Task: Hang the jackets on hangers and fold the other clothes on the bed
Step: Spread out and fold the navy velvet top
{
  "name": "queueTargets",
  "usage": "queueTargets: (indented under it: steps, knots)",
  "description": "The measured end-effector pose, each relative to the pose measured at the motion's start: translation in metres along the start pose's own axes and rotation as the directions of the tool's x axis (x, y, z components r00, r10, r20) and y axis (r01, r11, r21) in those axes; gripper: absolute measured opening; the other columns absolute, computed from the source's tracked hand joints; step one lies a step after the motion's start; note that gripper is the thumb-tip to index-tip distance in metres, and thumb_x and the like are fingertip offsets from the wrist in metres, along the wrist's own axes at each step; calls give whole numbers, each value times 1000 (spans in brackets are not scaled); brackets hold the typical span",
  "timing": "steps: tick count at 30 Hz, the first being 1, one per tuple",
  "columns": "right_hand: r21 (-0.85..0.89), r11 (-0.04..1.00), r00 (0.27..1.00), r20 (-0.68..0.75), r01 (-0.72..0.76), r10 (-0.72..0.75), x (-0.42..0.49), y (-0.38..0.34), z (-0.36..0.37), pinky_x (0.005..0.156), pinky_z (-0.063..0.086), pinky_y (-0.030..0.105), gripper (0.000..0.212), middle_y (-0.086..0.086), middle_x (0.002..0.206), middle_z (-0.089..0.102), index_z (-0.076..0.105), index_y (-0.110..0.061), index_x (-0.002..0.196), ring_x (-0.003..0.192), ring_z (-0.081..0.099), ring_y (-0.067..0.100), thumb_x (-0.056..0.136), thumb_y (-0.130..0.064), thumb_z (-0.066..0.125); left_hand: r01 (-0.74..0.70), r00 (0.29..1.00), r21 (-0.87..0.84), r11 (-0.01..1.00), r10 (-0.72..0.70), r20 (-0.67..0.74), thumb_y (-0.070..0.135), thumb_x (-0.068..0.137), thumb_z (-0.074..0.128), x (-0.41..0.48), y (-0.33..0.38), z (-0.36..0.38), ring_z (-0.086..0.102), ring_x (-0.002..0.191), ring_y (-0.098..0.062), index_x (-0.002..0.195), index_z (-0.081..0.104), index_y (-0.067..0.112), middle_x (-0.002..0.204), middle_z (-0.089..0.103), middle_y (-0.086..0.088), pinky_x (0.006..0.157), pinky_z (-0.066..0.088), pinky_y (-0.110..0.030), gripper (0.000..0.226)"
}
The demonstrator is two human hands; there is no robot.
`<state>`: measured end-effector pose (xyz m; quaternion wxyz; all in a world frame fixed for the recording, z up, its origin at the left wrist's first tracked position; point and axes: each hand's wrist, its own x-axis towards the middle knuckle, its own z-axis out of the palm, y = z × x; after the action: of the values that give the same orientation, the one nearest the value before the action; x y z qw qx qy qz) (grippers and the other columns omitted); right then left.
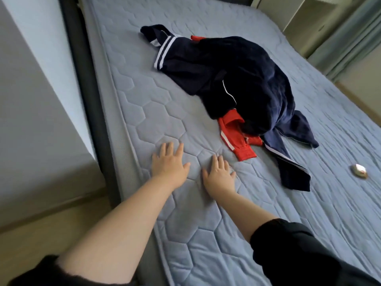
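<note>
I log, left to right: left hand (169,162), fingers (180,149) straight and spread, pressed flat on the bed (156,112), a grey-blue mattress quilted in hexagons, holding nothing. Right hand (219,175) just beside it, fingers likewise extended, palm down, empty. Beyond them lies the heap of clothes (237,79): crumpled navy fabric, white-striped, plush on top, covering a red garment (235,135). Far right, a small rounded object (359,171), apart.

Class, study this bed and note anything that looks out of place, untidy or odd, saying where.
The navy clothes lie in a crumpled heap mid-bed, a red garment half buried under them. To their right a small pale object sits alone on the mattress; it is no garment, but too small to identify.
</note>
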<state>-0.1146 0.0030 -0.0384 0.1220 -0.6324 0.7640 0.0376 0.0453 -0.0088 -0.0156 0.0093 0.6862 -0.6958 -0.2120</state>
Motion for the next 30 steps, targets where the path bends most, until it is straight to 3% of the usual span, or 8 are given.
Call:
queueTargets:
  steps: [5, 9, 11, 14, 18, 22, 25, 30]
  knots:
    - [98, 987, 985, -129, 129, -116, -3, 22, 31, 116, 15, 49, 64, 7, 159, 20, 20, -14, 152, 146, 14, 23, 96, -37, 41, 207, 976, -171, 963, -214, -26, 39, 97, 40, -20, 33, 45, -5, 147, -18, 152, 11, 26, 161, -2, 0, 118, 5, -44, 64]
    - [330, 923, 974, -176, 197, -144, -1, 36, 22, 114, 22, 38, 58, 4, 155, 28, 34, -14, 145, 142, 23, 19, 91, -29, 49, 284, 937, -186, 941, -314, -153, 35, 97, 38, -27, 46, 69, -3, 147, -16, 152, 12, 27, 161, -1, 1, 117, 6, -43, 62]
    - [496, 845, 972, -208, 198, -105, 3, 50, 4, 108, 28, 31, 53, 6, 153, 25, 40, -11, 140, 140, 25, 21, 90, -20, 53, 319, 919, -259, 912, -364, -150, 33, 96, 40, -28, 60, 73, -4, 147, -16, 152, 13, 27, 161, 0, 1, 117, 5, -44, 63]
    - [626, 775, 961, -256, 83, 104, 31, 74, -37, 102, 31, 31, 49, 9, 156, 14, 42, -11, 137, 140, 22, 24, 89, -15, 51, 348, 908, -371, 861, -408, -95, 30, 94, 44, -24, 79, 67, -6, 147, -17, 152, 14, 28, 161, -2, 0, 117, 4, -45, 65]
    - [663, 748, 946, -226, -27, 234, 81, 97, -85, 110, 21, 32, 45, 13, 158, 7, 53, -19, 134, 141, 15, 31, 90, -14, 49, 245, 933, -501, 830, -342, -110, 26, 89, 49, -20, 81, 65, -1, 148, -18, 149, 27, 27, 161, 6, -1, 116, 5, -43, 64]
    - [594, 800, 973, -126, -82, 193, 116, 107, -114, 104, 25, 25, 42, 6, 161, -2, 57, -28, 131, 143, 11, 30, 92, -17, 46, 20, 958, -803, 596, -240, -154, 10, 84, 53, -40, 62, 75, 12, 146, -13, 138, 48, 15, 157, 23, -3, 113, 8, -20, 55]
    - [577, 812, 983, -85, -86, 165, 131, 104, -122, 109, 26, 28, 46, 4, 160, 12, 51, -19, 137, 139, 26, 32, 91, -23, 52, 12, 967, -847, 532, -220, -125, -7, 87, 52, -43, 52, 72, 16, 144, -9, 139, 47, 13, 156, 24, -2, 108, 10, -11, 56]
    - [610, 792, 984, -151, 20, 91, 127, 99, -115, 73, 46, 11, 41, 13, 134, 55, 60, 2, 124, 106, 62, 24, 89, -21, 63, 26, 968, -921, 389, -241, -74, -8, 90, 49, -47, 53, 61, 23, 142, -11, 137, 48, 9, 153, 32, -3, 106, 17, -11, 50]
